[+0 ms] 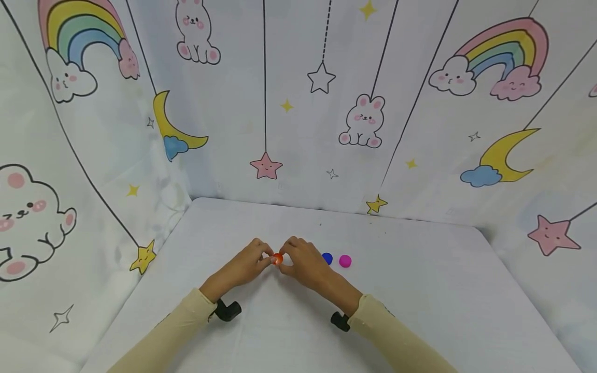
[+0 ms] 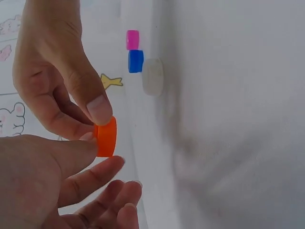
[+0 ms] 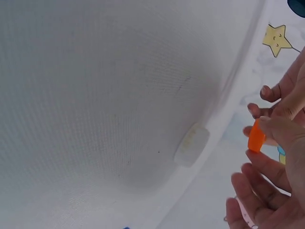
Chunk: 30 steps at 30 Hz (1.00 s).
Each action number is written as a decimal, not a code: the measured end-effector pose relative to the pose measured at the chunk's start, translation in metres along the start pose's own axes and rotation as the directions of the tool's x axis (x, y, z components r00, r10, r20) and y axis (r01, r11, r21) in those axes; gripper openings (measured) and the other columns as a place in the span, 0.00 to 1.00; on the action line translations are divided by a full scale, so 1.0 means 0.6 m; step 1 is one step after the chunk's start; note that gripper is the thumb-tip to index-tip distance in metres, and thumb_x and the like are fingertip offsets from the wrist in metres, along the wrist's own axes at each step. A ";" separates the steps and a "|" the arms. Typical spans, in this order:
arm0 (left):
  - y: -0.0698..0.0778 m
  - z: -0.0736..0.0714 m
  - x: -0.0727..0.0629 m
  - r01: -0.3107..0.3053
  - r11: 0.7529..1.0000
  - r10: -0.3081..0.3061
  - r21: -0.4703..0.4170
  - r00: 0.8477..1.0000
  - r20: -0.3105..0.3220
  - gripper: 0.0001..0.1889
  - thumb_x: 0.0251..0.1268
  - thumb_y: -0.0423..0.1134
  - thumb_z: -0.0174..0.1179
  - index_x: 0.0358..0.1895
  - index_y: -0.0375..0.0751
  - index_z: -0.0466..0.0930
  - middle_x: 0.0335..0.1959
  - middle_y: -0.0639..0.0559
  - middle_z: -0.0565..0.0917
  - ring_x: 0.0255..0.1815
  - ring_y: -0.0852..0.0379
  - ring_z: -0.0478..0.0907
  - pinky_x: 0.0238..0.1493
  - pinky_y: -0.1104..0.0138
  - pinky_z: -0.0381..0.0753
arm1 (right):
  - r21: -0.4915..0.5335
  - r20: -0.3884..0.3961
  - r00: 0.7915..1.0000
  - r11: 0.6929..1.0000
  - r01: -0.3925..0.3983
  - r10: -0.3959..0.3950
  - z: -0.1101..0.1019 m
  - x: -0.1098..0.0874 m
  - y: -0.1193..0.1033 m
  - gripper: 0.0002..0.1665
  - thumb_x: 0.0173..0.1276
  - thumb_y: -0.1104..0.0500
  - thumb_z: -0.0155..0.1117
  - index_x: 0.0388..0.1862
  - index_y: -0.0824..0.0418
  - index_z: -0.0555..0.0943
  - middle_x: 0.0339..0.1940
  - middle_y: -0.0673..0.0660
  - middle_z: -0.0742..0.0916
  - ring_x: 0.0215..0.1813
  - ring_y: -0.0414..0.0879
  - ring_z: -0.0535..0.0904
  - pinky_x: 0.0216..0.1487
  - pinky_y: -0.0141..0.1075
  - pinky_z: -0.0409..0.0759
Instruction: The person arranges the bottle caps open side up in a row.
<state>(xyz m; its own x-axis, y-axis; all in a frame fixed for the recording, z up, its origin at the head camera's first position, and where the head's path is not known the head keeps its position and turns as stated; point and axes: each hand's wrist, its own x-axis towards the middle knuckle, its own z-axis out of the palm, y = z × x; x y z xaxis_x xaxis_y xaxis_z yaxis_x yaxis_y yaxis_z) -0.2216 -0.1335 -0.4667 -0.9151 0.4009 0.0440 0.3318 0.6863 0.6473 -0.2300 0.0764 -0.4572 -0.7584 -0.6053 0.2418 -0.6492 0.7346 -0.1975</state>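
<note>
A small orange round piece, shaped like a short cap (image 2: 107,138), is held above the white tabletop between both hands. My left hand (image 1: 245,263) pinches it from the left by thumb and fingertips. From the other side, the thumb and fingers of my right hand (image 1: 309,262) grip its edge. In the left wrist view a whitish, see-through round piece (image 2: 153,77) lies on the table; the head view does not show it. Beside my right hand lie a blue round piece (image 1: 328,258) and a pink one (image 1: 345,261).
White cloth covers the table (image 1: 420,290). Behind it and at the sides hangs a pale curtain (image 1: 233,114) printed with rabbits, stars, moons and rainbows. Each wrist carries a black camera mount (image 1: 228,311) below the sleeve.
</note>
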 end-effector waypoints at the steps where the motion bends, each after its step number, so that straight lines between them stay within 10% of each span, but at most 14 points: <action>1: 0.000 0.000 -0.001 -0.009 1.000 0.009 0.008 1.000 0.003 0.08 0.80 0.39 0.61 0.52 0.40 0.82 0.50 0.44 0.76 0.44 0.55 0.76 0.46 0.61 0.79 | -0.003 0.000 1.000 1.000 0.008 -0.008 0.000 0.000 0.000 0.17 0.70 0.49 0.76 0.51 0.57 0.88 0.52 0.53 0.87 0.53 0.48 0.84 0.55 0.43 0.85; 11: 0.001 0.000 -0.006 -0.114 0.984 0.111 0.138 0.993 0.025 0.14 0.75 0.33 0.66 0.59 0.42 0.79 0.57 0.44 0.74 0.50 0.52 0.81 0.54 0.59 0.84 | -0.026 0.020 0.999 0.999 0.037 -0.036 0.004 0.004 0.006 0.15 0.69 0.52 0.76 0.51 0.56 0.89 0.47 0.52 0.89 0.48 0.47 0.85 0.49 0.40 0.86; 20: -0.003 0.006 -0.003 -0.188 0.912 0.208 0.366 0.978 -0.017 0.14 0.68 0.36 0.73 0.52 0.41 0.80 0.49 0.49 0.75 0.49 0.53 0.78 0.51 0.63 0.84 | 0.008 0.101 0.995 1.000 -0.002 0.001 0.007 0.010 0.005 0.16 0.71 0.52 0.75 0.54 0.56 0.89 0.46 0.52 0.90 0.49 0.46 0.85 0.53 0.41 0.86; 30: -0.013 0.011 0.004 -0.248 0.871 0.281 0.424 0.960 -0.016 0.12 0.65 0.36 0.75 0.47 0.41 0.83 0.45 0.49 0.78 0.41 0.53 0.78 0.44 0.63 0.83 | 0.020 0.113 0.993 1.000 0.019 -0.021 0.017 0.015 0.009 0.15 0.70 0.52 0.76 0.52 0.56 0.89 0.44 0.53 0.90 0.49 0.48 0.85 0.54 0.44 0.85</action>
<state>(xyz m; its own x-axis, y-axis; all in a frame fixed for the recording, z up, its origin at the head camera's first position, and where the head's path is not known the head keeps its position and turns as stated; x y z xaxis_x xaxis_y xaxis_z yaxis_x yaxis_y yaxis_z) -0.2249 -0.1338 -0.4768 -0.7886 0.5677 0.2361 0.6130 0.7557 0.2306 -0.2408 0.0719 -0.4660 -0.7464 -0.6513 0.1366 -0.6643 0.7168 -0.2121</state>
